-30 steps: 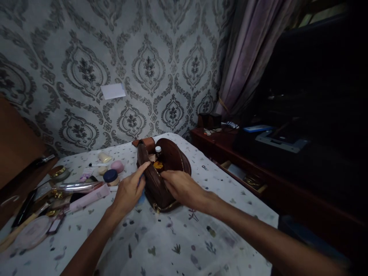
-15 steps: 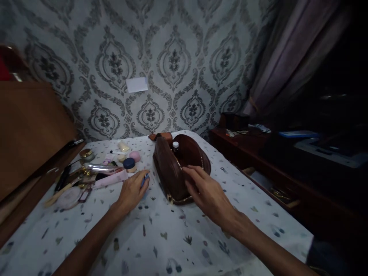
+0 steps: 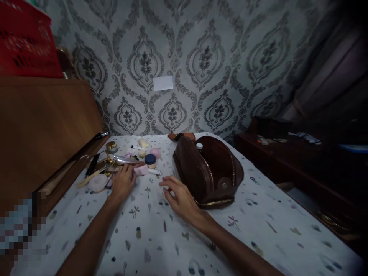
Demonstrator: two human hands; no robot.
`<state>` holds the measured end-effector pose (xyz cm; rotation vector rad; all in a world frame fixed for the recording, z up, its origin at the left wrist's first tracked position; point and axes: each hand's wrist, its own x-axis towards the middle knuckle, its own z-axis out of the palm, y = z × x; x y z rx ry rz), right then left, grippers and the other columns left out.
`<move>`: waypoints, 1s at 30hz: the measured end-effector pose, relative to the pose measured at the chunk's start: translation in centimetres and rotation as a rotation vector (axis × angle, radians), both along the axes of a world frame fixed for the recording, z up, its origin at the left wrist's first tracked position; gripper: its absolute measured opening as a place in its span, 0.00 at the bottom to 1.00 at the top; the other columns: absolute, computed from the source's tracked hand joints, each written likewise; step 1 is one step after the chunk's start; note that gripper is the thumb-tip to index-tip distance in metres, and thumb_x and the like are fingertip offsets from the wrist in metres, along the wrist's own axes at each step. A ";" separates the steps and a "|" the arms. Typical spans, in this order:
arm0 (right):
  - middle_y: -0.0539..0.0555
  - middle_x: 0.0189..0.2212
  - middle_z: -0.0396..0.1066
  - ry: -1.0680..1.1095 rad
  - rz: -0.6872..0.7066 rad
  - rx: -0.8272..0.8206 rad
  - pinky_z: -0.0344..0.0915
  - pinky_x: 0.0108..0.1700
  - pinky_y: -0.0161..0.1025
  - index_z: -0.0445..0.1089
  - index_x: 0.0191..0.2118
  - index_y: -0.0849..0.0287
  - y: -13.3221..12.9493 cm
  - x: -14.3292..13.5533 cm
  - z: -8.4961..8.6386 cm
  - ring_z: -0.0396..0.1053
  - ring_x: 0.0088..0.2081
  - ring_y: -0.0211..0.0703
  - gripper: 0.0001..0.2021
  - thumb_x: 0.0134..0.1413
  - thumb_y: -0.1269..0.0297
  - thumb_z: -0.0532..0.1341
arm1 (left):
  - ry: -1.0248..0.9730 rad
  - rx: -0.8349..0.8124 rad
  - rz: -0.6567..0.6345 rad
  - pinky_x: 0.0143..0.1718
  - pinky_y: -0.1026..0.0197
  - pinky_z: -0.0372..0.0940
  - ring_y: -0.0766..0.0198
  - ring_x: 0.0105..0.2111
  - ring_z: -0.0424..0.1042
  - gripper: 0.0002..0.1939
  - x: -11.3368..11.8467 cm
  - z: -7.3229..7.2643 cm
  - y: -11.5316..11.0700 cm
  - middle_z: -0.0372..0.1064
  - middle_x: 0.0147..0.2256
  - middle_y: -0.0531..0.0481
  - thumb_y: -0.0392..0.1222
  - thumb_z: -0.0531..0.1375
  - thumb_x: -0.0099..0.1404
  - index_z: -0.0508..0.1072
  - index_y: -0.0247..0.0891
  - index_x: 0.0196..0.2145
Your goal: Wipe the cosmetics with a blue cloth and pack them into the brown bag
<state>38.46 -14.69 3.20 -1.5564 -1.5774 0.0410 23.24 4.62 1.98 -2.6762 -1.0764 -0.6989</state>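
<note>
My left hand (image 3: 123,182) is at the near edge of a pile of cosmetics, its fingers curled down. A bit of blue shows by its thumb, mostly hidden, so its kind is unclear. Just beyond are a pink tube (image 3: 141,170), a slim white tube (image 3: 155,172) and a jar with a dark blue lid (image 3: 150,161). My right hand (image 3: 179,199) hovers over the cloth with fingers apart and nothing in them. To its right stands a brown zip bag (image 3: 189,168), unzipped wide, with a white-capped bottle (image 3: 199,147) inside at the back.
A round pale compact (image 3: 98,183), a gold-lidded jar (image 3: 111,147) and a pink sponge (image 3: 155,153) lie among the cosmetics. A wooden cabinet (image 3: 48,126) with a red basket (image 3: 25,42) borders the left. A dark drawer unit (image 3: 258,157) stands to the right.
My view has turned left. My left hand has gone left onto the cosmetics pile, with the blue thing by its thumb now less visible. My right hand has left the bag's opening.
</note>
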 end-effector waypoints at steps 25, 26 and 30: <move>0.59 0.39 0.70 -0.166 -0.042 -0.153 0.65 0.49 0.47 0.70 0.38 0.61 10.1 -2.8 -5.8 0.64 0.43 0.52 0.06 0.56 0.73 0.58 | 0.113 -0.129 -0.177 0.40 0.59 0.65 0.56 0.46 0.70 0.08 0.7 0.0 -0.9 0.74 0.42 0.45 0.38 0.52 0.71 0.71 0.39 0.42; 0.59 0.38 0.70 -0.172 -0.033 -0.143 0.65 0.48 0.47 0.70 0.39 0.61 10.2 -2.7 -6.0 0.64 0.43 0.52 0.05 0.57 0.71 0.58 | 0.110 -0.129 -0.174 0.40 0.59 0.65 0.56 0.46 0.70 0.09 0.6 0.0 -0.8 0.74 0.42 0.45 0.38 0.52 0.71 0.71 0.39 0.42; 0.60 0.40 0.71 -0.157 -0.003 -0.095 0.64 0.50 0.49 0.72 0.45 0.62 10.4 -2.1 -6.5 0.65 0.44 0.53 0.11 0.60 0.64 0.58 | 0.069 -0.135 -0.070 0.41 0.56 0.65 0.52 0.49 0.68 0.12 -0.4 0.1 0.8 0.73 0.43 0.41 0.39 0.49 0.72 0.71 0.36 0.44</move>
